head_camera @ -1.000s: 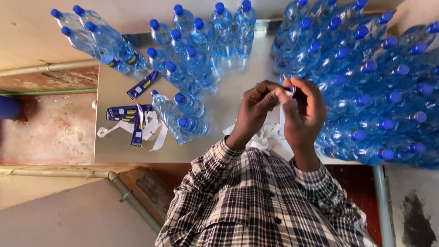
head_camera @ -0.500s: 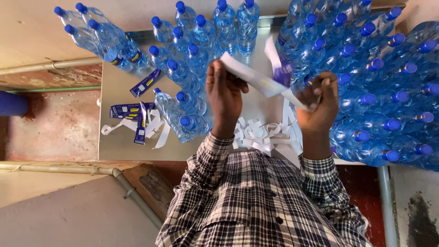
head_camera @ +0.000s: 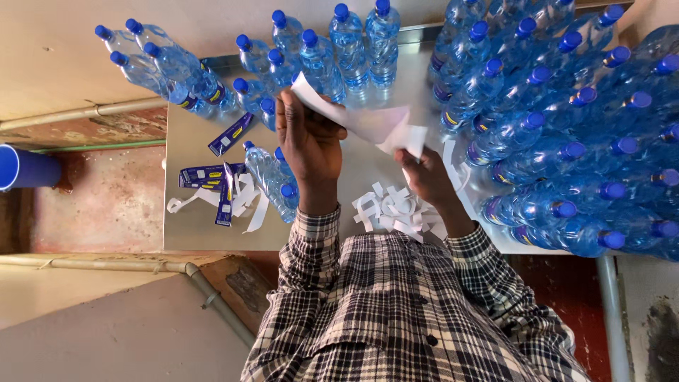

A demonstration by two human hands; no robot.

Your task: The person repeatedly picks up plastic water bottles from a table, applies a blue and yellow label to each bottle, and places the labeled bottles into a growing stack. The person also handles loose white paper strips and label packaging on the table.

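Above the tabletop (head_camera: 184, 233), my left hand (head_camera: 309, 145) and right hand (head_camera: 423, 177) each pinch an end of the white strip (head_camera: 368, 122); I judge steady, even tension keeps it from tearing.

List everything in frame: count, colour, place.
water bottles: dozens, clear with blue caps, crowded on the table's right side and far edge; a few more stand left of the left hand
label strip: one, white side showing, stretched in the air between the two hands
white paper scraps: a heap, on the table just in front of the person; a few more lie at the left
blue labels: a few, blue with yellow marks, on the table's left part
table: one, grey metal
blue barrel: one, on the floor at far left
left hand: holds the strip's left end
right hand: holds the strip's right end
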